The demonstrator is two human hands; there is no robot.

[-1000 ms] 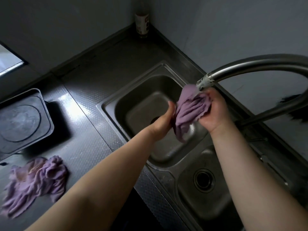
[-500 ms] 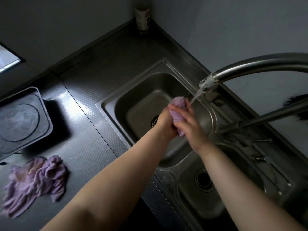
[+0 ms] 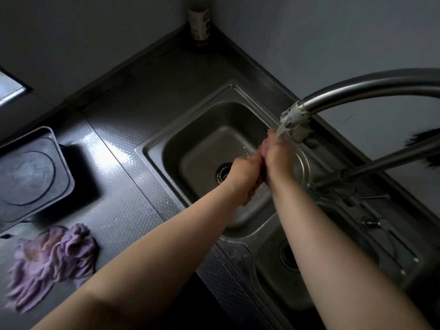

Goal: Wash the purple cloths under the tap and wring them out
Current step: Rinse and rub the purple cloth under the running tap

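Note:
My left hand (image 3: 245, 171) and my right hand (image 3: 278, 156) are pressed together over the left sink basin (image 3: 166, 148), gripping a bunched purple cloth (image 3: 264, 145) between them. Only a small edge of that cloth shows at the fingertips. Water runs from the steel tap (image 3: 294, 115) onto the cloth and my right hand. A second purple cloth (image 3: 51, 260) lies crumpled on the counter at the lower left.
A dark square tray (image 3: 31, 177) sits on the steel counter (image 3: 114, 163) at left. A smaller basin with a drain (image 3: 289, 257) lies below right of the main one. A bottle (image 3: 198, 22) stands in the back corner. The tap's pipe (image 3: 381, 160) crosses at right.
The cloth hung open from my right hand under the spout; now both hands have closed around it, squeezing it into a small wad beneath the running water.

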